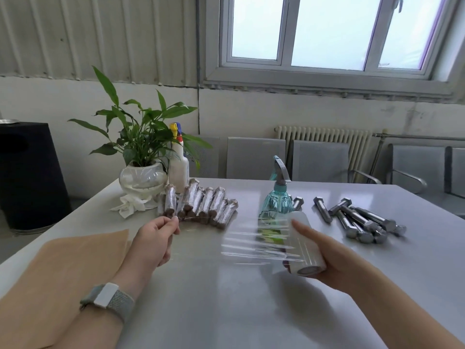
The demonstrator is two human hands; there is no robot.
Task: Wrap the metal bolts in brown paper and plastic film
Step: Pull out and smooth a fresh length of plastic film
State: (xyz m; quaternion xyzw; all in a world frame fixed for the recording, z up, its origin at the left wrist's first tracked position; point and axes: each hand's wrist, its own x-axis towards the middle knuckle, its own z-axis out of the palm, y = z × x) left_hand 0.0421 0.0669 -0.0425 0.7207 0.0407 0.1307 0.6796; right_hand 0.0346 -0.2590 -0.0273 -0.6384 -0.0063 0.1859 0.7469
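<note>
Film point(254, 244) stretched taut between hands above the counter point(226, 298): left hand point(153, 241) pinches the free edge, right hand point(324, 255) grips the roll point(305, 244). Risk: film tearing or clinging to itself if pulled unevenly. Bare bolts point(362, 220) lie beyond right hand; wrapped bundles point(201, 205) beyond left; brown paper point(70, 268) beside left wrist. Film edges blurred, hard to trace.

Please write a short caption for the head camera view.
Left hand pulls plastic film from the roll held by right hand, between wrapped bolts and bare bolts.
</note>
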